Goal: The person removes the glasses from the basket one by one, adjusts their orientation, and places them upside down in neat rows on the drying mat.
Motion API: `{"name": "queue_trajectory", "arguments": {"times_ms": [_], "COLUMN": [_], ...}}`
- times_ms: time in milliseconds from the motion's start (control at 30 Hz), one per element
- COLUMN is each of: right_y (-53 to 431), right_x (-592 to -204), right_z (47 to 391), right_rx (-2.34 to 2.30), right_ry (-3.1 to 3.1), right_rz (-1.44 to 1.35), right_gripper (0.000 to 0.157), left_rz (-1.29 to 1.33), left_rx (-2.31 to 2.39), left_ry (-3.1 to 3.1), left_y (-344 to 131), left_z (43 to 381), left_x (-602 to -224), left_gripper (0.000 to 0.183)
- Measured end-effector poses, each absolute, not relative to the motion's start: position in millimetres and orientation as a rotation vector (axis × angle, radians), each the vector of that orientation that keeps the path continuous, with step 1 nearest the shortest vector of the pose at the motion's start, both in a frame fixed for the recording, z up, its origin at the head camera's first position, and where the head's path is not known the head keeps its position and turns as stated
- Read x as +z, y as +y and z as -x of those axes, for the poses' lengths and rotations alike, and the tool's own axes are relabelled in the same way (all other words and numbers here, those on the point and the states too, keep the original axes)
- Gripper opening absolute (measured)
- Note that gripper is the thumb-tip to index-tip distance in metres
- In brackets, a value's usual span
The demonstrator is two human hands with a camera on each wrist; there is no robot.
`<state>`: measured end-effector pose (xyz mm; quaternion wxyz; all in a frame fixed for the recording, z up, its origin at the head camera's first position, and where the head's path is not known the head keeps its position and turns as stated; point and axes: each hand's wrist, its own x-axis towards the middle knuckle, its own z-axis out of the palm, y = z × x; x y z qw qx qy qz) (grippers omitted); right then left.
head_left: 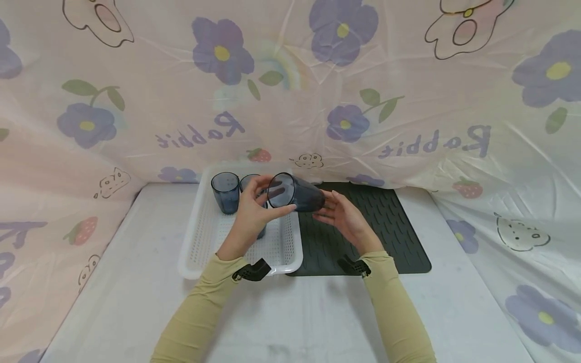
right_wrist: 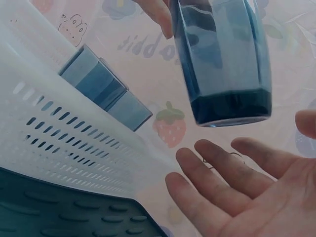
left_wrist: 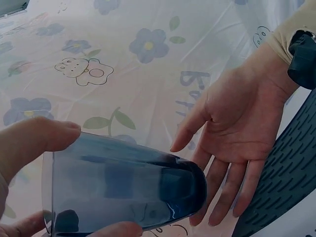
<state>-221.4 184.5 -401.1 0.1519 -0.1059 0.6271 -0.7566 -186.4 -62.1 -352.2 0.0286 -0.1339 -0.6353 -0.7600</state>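
My left hand [head_left: 249, 214] grips a blue-tinted drinking glass [head_left: 309, 195] by its rim end, thumb on one side and fingers on the other. The glass lies tilted on its side in the air, mouth toward the left and thick dark base toward the right. At the base end is my right hand [head_left: 348, 222], palm turned up and fingers spread. In the right wrist view, the fingers of that hand [right_wrist: 247, 192] lie just below the base of the glass [right_wrist: 227, 64]. More blue glasses [head_left: 225, 194] stand in a white perforated basket [head_left: 188, 259], partly hidden by my left hand.
A dark ribbed drying mat [head_left: 386, 247] lies on the white table [head_left: 308, 317], right of the basket and partly under its edge. Behind and on both sides hangs a flower-printed cloth [head_left: 281, 116], close behind the basket and mat.
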Motion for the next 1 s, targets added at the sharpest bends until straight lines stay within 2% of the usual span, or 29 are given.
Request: {"name": "queue_trajectory", "arguments": {"times_ms": [333,667,1000], "right_y": [177.8,175.9,175.7], "right_x": [-406.8,-408.1,-405.4], "right_z": [224.1,222.8,218.8], "right_rx": [-2.278,-2.312,-2.257], "right_ry": [1.564,1.428,1.526], "right_rz": [0.304,0.344,0.306], "right_gripper": [0.041,0.049,0.048], "left_rz": [0.431,0.405,0.396], "left_rx": [-2.365,-2.412,-2.482], "left_ry": [-1.939,-1.935,-1.975], "left_y": [-59.4,-60.2,-65.5], "left_z": [186.8,187.7,190.4], "left_x": [-353.9,-358.0,-362.3], "left_gripper": [0.071,0.069,0.072]}}
